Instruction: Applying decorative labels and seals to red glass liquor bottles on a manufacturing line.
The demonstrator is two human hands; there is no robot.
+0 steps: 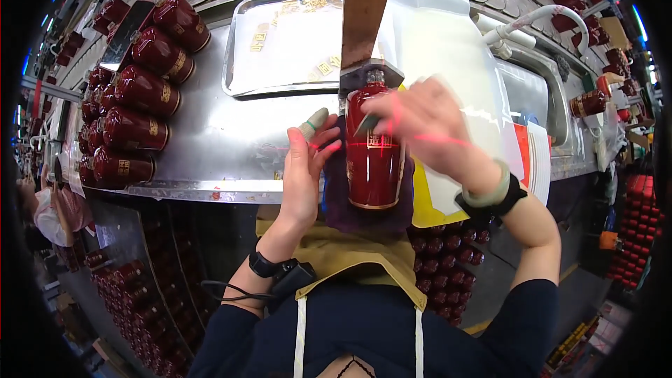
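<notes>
A dark red glossy bottle (pixel 374 175) with gold lettering lies on a dark cloth (pixel 338 199) in front of me, its clear neck against a bracket. My right hand (pixel 423 115) is over the bottle's upper part, somewhat blurred. Its fingers pinch a small dark green flat piece (pixel 367 124) against or just above the glass. Beside the bottle's left side, my left hand (pixel 308 161) has its fingers apart and holds nothing. One of its fingers wears a pale cover (pixel 314 122). Red laser lines cross the bottle and my right hand.
Several red bottles (pixel 143 91) lie on the metal bench at left. A metal tray (pixel 234 91) with gold lettering pieces stands behind my left hand. A wooden post (pixel 367 10) rises behind the bottle. At right are white sheets (pixel 437 35), a sink (pixel 560 108) and a curved white pipe (pixel 542 17).
</notes>
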